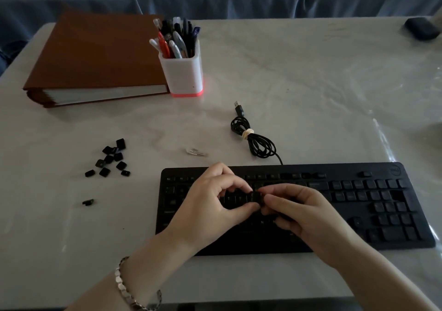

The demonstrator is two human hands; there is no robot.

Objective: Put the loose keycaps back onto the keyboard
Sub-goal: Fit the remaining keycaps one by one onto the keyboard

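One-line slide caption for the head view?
Left hand and right hand pinch a black keycap over the keyboard; loose keycaps lie on the table beside it.

One keyboard [358, 203], one binder [95, 52], one pen cup [183, 74], about eleven loose keycaps [108, 159]

The keyboard [358, 203] lies on the table [311, 83] at the near right; its coiled cable [256, 138] sits just behind it; the loose keycaps [110, 160] are heaped to its left, a lone keycap [88, 202] before them; the binder [95, 57] lies far left, the pen holder [183, 74] just beside its right; over the keyboard's left half, the left hand [210, 205] and right hand [306, 217] pinch a held keycap [256, 197] between them.
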